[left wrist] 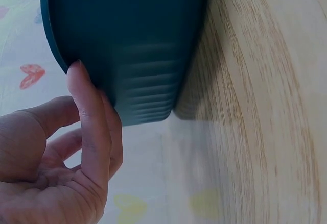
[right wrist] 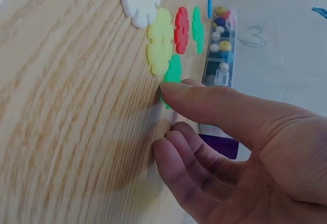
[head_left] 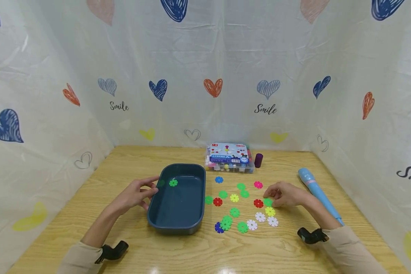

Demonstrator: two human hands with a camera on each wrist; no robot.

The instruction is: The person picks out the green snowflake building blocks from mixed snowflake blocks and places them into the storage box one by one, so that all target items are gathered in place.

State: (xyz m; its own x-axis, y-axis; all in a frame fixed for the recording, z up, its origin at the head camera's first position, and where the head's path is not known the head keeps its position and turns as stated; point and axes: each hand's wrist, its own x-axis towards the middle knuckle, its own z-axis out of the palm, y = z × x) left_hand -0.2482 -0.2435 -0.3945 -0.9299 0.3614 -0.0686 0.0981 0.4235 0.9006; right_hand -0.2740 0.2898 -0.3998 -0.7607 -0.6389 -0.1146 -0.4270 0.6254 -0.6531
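A dark blue tray (head_left: 176, 223) stands on the table, left of centre, with one green snowflake disc (head_left: 173, 182) inside it. My left hand (head_left: 137, 196) holds the tray by its left side, a fingertip against the rim in the left wrist view. Right of the tray, flat notched snowflake discs in green, red, yellow, white, blue and pink lie scattered. Among them my right hand (head_left: 285, 194) has thumb and forefinger at a green snowflake disc (right wrist: 173, 71), pinching its edge at table level. A yellow disc (right wrist: 160, 43) and a red disc (right wrist: 182, 30) lie beside it.
A clear box (head_left: 229, 158) of coloured beads stands at the back, with a dark purple cylinder (head_left: 258, 160) beside it. A light blue microphone-shaped object (head_left: 318, 194) lies right of my right hand. Heart-printed curtains (head_left: 185, 121) hang around the table.
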